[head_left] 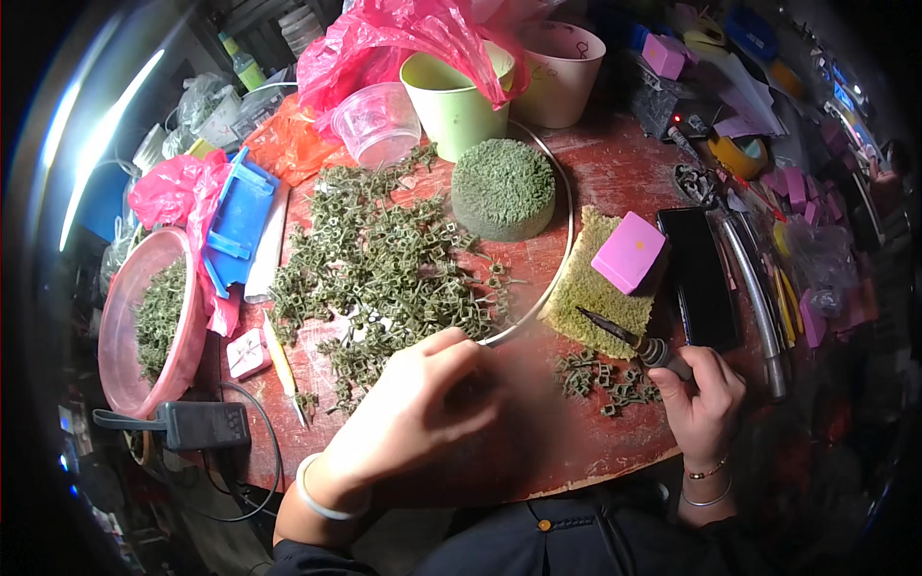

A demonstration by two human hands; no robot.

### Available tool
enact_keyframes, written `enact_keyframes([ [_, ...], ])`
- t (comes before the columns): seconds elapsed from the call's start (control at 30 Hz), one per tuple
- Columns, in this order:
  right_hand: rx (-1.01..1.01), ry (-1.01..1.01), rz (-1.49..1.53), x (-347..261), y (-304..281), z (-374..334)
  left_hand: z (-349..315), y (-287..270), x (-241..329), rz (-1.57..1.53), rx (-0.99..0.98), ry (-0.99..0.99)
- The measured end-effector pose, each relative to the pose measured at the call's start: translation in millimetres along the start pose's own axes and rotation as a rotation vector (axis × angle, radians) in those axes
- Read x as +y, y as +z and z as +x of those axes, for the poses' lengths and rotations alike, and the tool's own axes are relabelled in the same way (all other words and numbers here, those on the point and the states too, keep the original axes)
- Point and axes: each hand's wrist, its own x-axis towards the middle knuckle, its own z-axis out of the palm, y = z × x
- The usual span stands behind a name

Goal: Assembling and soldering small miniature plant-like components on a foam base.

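My left hand (423, 413) is over the front of the table, its fingers curled together in a pinch. Whatever lies between its fingertips is hidden. Just beyond it spreads a heap of small green pieces (384, 259) with square rings and stems. In my right hand (706, 398) is a soldering iron (615, 331) with a dark pointed tip, reaching left over the yellow-green spongy pad (576, 288). A pink block (629, 252) sits on that pad. A smaller cluster of green pieces (615, 384) lies between my hands, near the pad's front edge.
A round green block (502, 192) stands behind the heap, before a pale green bucket (451, 106). A white cable (567, 221) curves past it. Left are a pink basin (120, 336), blue tray (240, 216) and power bank (202, 425). Right lies a black phone (703, 278).
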Motion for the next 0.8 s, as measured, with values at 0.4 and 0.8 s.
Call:
enact_keyframes([
  [0.4,-0.096,0.084,-0.112,-3.0,-5.7,1.4,10.7,20.7,0.1,-1.358,-0.028,-0.267],
  [0.8,-0.005,0.066,-0.043,-4.6,-9.4,-5.5,12.8,23.9,-2.9,-1.438,-0.053,-0.176],
])
